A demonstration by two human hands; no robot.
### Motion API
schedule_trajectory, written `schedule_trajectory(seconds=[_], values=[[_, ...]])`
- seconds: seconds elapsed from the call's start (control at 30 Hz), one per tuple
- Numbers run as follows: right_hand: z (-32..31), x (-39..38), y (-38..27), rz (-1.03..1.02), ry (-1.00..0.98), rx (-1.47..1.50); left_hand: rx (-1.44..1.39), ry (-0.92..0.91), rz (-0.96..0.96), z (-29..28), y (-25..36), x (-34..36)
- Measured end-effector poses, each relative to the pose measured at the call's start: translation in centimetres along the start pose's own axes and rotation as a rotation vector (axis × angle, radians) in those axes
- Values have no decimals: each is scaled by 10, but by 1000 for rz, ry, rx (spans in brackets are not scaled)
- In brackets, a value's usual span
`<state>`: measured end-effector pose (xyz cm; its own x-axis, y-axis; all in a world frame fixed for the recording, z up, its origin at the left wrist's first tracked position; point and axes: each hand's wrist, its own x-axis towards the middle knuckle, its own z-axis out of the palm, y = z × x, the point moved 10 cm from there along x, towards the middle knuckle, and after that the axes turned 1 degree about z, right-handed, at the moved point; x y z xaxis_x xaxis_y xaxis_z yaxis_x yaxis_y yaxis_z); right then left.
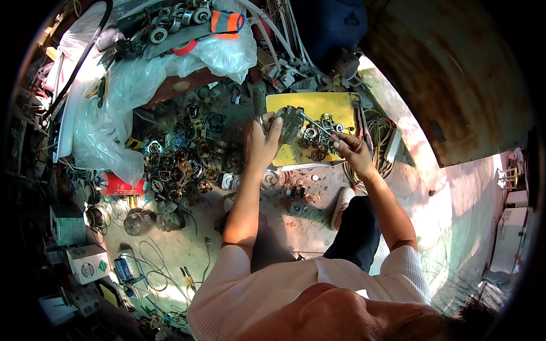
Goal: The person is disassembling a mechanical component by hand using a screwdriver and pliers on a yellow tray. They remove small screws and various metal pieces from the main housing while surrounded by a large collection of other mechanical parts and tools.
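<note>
My left hand is closed around a dark, greasy, blocky machine part, lifted over a yellow board. Between the fingers of my right hand is a slim metal rod-like tool; its exact kind is unclear. Its far end reaches the right side of the dark part, and I cannot tell whether it sits in a hole or only touches. Beneath the tool, several ring-shaped metal parts, some resembling bearings, lie piled on the yellow board.
Many motor parts clutter the floor to the left, beside a red container. Clear plastic sheeting drapes the far left. Coiled hose or cable lies right of the board. A rusty sheet stands at far right.
</note>
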<state>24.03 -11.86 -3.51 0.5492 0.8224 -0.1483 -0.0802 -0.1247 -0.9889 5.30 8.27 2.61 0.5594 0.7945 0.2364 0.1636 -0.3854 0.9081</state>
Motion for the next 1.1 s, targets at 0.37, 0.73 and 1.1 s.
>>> schedule_trajectory(seconds=[0.37,0.73,1.1], values=[[3,-6,-19,-73,43,-35,-173,-169,42,0,19,70],[7,-4,-18,-40,-3,-10,-184,-365,-33,43,18,99],[9,2,-14,-47,-53,6,-208,-428,14,51,18,99]])
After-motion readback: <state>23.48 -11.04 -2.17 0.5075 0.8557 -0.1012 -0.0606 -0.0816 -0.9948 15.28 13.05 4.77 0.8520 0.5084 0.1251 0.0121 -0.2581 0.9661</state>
